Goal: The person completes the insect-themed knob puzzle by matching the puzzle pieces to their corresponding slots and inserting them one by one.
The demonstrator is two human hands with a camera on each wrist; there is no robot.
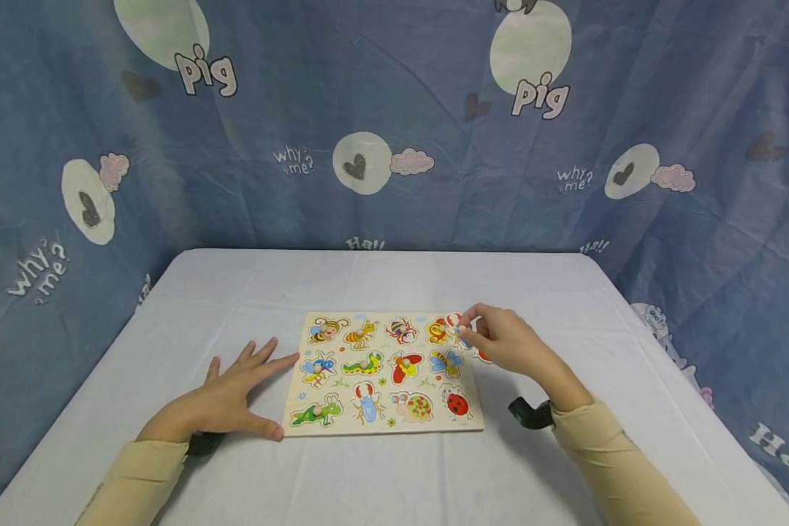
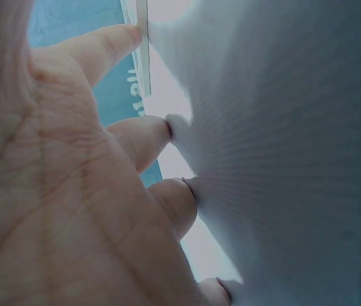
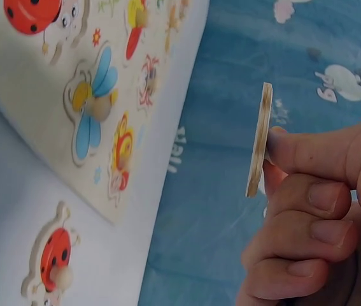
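A wooden insect puzzle board (image 1: 338, 394) lies on the table. My left hand (image 1: 233, 398) is spread flat at its left side, thumb and index fingertips right at the board's edge; the left wrist view shows the other fingertips down on the cloth. Over the board's far right corner, my right hand (image 1: 509, 340) pinches a thin wooden puzzle piece (image 3: 260, 140) between thumb and index finger. In the right wrist view this piece is seen edge-on, its other fingers curled below. A ladybug puzzle piece (image 3: 56, 255) with a knob lies beside the board, partly covered by my right hand in the head view.
Several knobbed insect pieces sit in the board, among them a caterpillar (image 1: 366, 363) and a blue-winged bee (image 1: 446, 362). The near row shows a stag beetle, a snail and a ladybug picture without knobs. White cloth (image 1: 368, 482) covers the table; a blue printed curtain (image 1: 394, 95) hangs behind.
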